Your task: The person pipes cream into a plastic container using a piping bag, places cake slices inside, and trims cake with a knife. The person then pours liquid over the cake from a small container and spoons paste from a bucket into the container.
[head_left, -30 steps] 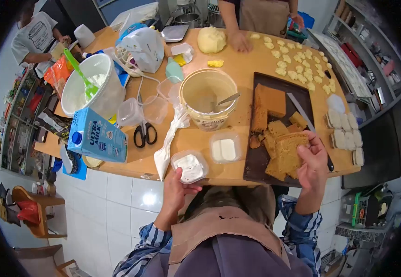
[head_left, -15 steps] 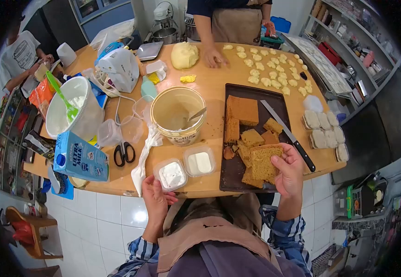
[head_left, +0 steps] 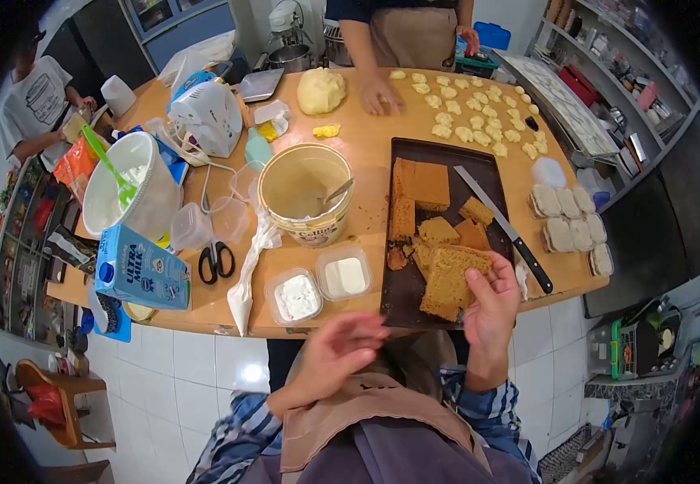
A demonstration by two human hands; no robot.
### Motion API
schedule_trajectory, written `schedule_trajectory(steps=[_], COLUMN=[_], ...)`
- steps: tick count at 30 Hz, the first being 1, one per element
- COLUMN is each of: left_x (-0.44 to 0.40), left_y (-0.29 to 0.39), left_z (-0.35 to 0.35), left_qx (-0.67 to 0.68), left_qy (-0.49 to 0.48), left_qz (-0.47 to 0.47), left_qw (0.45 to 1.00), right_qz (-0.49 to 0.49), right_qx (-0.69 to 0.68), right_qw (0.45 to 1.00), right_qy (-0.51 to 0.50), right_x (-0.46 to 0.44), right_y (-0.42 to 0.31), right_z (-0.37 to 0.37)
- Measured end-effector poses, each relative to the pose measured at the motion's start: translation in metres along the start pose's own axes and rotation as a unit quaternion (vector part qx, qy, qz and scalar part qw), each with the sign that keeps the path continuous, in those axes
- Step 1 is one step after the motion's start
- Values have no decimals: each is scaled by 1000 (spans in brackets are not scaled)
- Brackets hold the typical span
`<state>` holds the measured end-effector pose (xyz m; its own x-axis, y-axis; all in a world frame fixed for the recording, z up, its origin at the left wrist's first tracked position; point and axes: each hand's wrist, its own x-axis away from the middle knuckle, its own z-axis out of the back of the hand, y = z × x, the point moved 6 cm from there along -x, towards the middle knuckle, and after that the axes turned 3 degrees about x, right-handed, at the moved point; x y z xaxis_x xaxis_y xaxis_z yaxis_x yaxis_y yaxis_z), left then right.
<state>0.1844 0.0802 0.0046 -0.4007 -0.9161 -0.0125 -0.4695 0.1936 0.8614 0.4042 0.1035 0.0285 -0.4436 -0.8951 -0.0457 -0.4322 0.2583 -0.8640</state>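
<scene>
1. Busy worktop [head_left: 371, 189]; your cake slice [head_left: 456, 270] is over the near edge of the tray [head_left: 483, 173].
2. Right hand [head_left: 491, 302] pinches it; go light, probably crumbly.
3. Left hand [head_left: 338, 351] is empty, loosely spread: cup underneath.

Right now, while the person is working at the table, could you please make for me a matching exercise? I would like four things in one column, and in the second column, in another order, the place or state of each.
Column one
1. Left hand
2. Right hand
3. Knife
4. Scissors

Column two
A. lies partly on the dark tray, partly past its edge
B. on the table, between the milk carton and the white piping bag
C. holds a cake slice
D. holds nothing

Right pairs: 1-D, 2-C, 3-A, 4-B
</scene>
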Motion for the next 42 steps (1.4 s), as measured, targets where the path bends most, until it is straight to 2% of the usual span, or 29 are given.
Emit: schedule_trajectory(steps=[1,3,6,7,10,14,15,17,18,19,21,24,27,30,33,36,39,40,41,42], left_x=[-15,-38,-54,-58,-63,-71,-73,-77,-79,-80,-84,-89,-93,-94,-97,-100,-101,-102,-102,-103], left_y=[-8,-27,-43,-42,-39,-43,-42,-39,-36,-31,-25,-21,-26,-27,-30,-30,-30,-31,-32,-32], left_z=[-18,-39,-62,-70,-79,-73,-71,-67,-66,-65,-63,-61,-60,-56,-52,-49,-47,-47,-47,-46], left_qx=[63,138,219,201,206,328,348,387,391,396,381,333,317,299,302,307,294,286,278,272], left_qy=[-42,-43,-37,-86,-67,-19,-22,-27,-37,-46,-53,-50,-43,-32,-24,-27,-23,-26,-29,-32], left_qz=[27,16,4,-8,12,94,100,111,115,118,120,128,149,160,167,172,173,174,174,175], left_qw=[997,989,975,976,976,940,932,915,913,910,915,933,936,940,938,936,940,942,944,946], right_qz=[13,19,40,43,44,19,38,75,135,235,300,229,123,84,144,211,182,23,10,14], right_qx=[-2,-16,1,12,51,91,161,299,330,503,683,727,770,773,772,709,591,504,439,449], right_qw=[1000,999,998,998,997,995,986,951,933,830,656,647,625,625,619,672,785,863,897,890], right_qy=[6,20,39,37,26,-19,-13,-2,40,56,109,-6,-35,-71,-11,25,-30,-21,-51,-77], right_x=[5,17,31,35,41,42,38,27,17,4,-21,-63,-80,-85,-63,-27,10,28,43,56], right_y=[1,3,9,9,12,6,1,-13,-31,-50,-72,-62,-48,-43,-62,-77,-60,-52,-45,-43], right_z=[-5,-15,-17,-19,-13,-11,-4,17,27,40,61,100,114,116,101,90,91,89,83,73])
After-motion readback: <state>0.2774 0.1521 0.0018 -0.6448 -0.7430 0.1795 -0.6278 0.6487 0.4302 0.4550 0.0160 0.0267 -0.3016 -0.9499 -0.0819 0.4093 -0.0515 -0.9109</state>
